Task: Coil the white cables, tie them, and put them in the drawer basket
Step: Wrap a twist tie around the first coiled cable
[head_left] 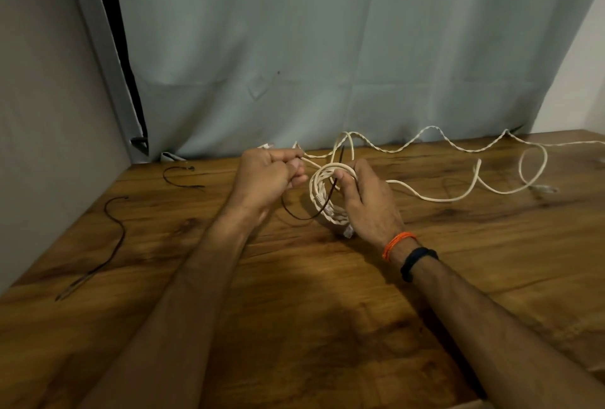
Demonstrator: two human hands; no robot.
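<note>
Wooden table (327, 326); pale curtain (294, 48) behind; grey wall (39, 97) left

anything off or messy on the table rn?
Nothing damaged. One white cable still sprawls uncoiled along the table's far edge, partly twisted on itself. Two spare dark ties lie loose at the left. The right hand holds the coil; the left hand pinches a tie.

No readable text, label, brand or number anywhere (wristbands plain too).

The loose white cable (510, 143) runs off the right edge; its far end possibly continues.
</note>
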